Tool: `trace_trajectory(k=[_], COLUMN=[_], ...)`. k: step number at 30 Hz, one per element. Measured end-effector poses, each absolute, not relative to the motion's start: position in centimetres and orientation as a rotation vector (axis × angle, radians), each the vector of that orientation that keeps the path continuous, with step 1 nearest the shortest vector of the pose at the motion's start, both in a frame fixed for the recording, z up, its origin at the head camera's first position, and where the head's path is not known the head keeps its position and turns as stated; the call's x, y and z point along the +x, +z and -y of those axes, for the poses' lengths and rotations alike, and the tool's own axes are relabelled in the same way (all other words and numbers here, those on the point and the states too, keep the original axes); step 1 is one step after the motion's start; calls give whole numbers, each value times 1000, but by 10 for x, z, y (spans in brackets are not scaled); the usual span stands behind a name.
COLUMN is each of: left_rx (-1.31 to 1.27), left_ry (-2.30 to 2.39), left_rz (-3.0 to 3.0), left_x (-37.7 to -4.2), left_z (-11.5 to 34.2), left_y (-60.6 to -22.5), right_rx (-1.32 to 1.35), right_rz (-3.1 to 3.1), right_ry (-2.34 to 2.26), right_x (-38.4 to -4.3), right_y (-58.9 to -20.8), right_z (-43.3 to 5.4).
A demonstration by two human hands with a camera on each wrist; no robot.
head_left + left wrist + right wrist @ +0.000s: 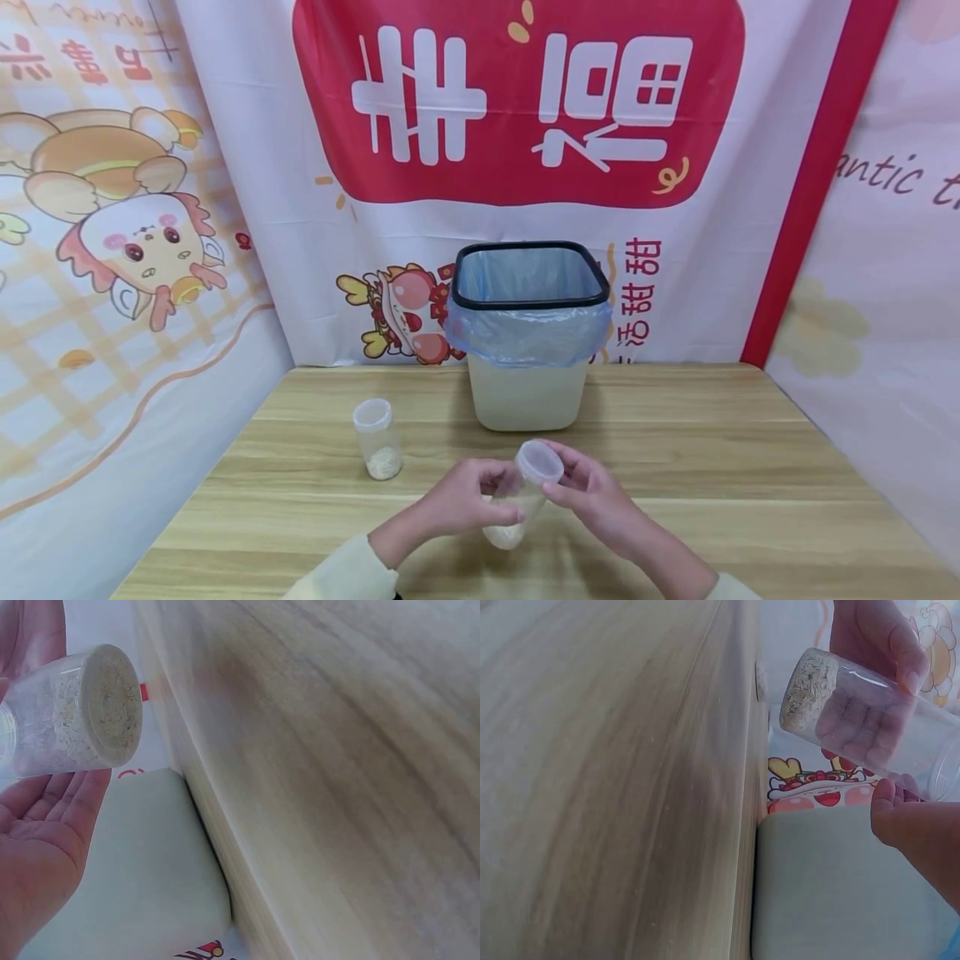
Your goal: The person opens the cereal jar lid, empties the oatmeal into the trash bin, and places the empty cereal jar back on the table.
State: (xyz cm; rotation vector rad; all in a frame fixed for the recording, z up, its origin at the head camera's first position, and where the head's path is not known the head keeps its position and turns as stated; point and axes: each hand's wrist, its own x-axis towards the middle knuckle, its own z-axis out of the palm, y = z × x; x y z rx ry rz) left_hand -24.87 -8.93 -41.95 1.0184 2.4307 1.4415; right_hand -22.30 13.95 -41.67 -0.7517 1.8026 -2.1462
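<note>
A clear plastic jar (pixel 528 503) is held tilted above the table near its front, its whitish lid (pixel 542 461) up and leaning right. Rice-like grains (pixel 810 690) fill the bottom part of it. My left hand (pixel 463 498) grips the jar's body from the left, thumb in front and fingers behind. From the right, my right hand (pixel 594 493) holds the lid between thumb and fingers. The jar's round base (pixel 116 705) faces right in the left wrist view. A second clear jar (pixel 377 437), capped and with grains at its bottom, stands upright to the left.
Behind the hands stands a cream bin (pixel 527 400) with a black rim (pixel 531 305) and a blue bag liner (pixel 528 337). The wood-grain table (pixel 720 458) is bordered by printed cloth (pixel 255 192) at the back and sides.
</note>
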Motion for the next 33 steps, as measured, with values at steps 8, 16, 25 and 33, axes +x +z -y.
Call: trace_trajectory(k=[8,16,25,33], left_rx=[997,960,950,958], left_ry=[1464,1427,1329,1268], left_rz=[-2489,-2764,-2994,-3052], left_x=[-247,-243,-234,-232], left_z=[88,78,71,69], left_y=[-418,-416,-413,-418], right_rx=[-650,-165,115,105], right_rz=[-1739,-1929,-2044,-2043], right_ry=[-2281,-2570,-2591,-2595], right_x=[-218,-204,-200,-200], right_y=[-413,-400,-400,-405], right_z=[-132,-101,-85,-84])
